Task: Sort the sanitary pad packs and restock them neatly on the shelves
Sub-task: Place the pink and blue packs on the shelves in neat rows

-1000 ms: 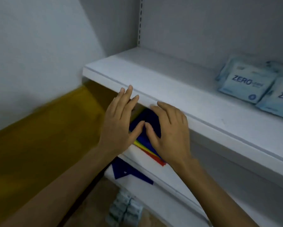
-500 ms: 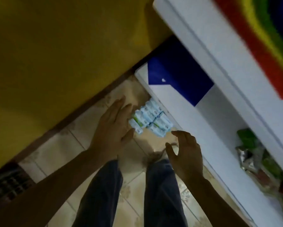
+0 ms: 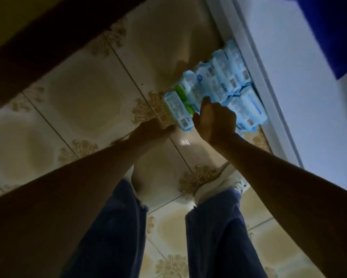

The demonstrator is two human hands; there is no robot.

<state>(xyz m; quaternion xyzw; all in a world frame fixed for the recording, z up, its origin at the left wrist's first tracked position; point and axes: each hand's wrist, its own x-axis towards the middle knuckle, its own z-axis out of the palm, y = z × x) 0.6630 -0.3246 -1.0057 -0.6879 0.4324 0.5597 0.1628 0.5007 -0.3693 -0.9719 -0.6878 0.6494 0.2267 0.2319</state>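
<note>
— Well, where are the sanitary pad packs [image 3: 220, 77]?

— On the floor tiles [image 3: 78, 93], at one o'clock in the view. It's a pile of soft, pillow-shaped packs in crinkly pale blue film, with the barcodes facing up. They sit pressed side by side, and the far ones touch the smooth white shelf unit [image 3: 313, 101] at their three o'clock.

— All alike?

— No. One green-edged pack [image 3: 180, 91] sits at the pile's eight o'clock end.

— And the tiles?

— Glossy beige squares with brown scrollwork at the corners.

— The hands?

— The right hand [image 3: 214, 121], at the pile's six o'clock, is curled. Its fingers are buried among the packs and its thumb lies against the green-edged one, so it grips there. The left hand [image 3: 154, 127] is low at the pile's eight o'clock, just beside the end pack and deep in shadow. I cannot tell how far open it is.

— Anything else?

— Frayed dark blue jeans [image 3: 112, 227] at six o'clock, a white shoe [image 3: 224, 181] and a flat blue panel [image 3: 333, 33] on the shelf unit at two o'clock.
</note>
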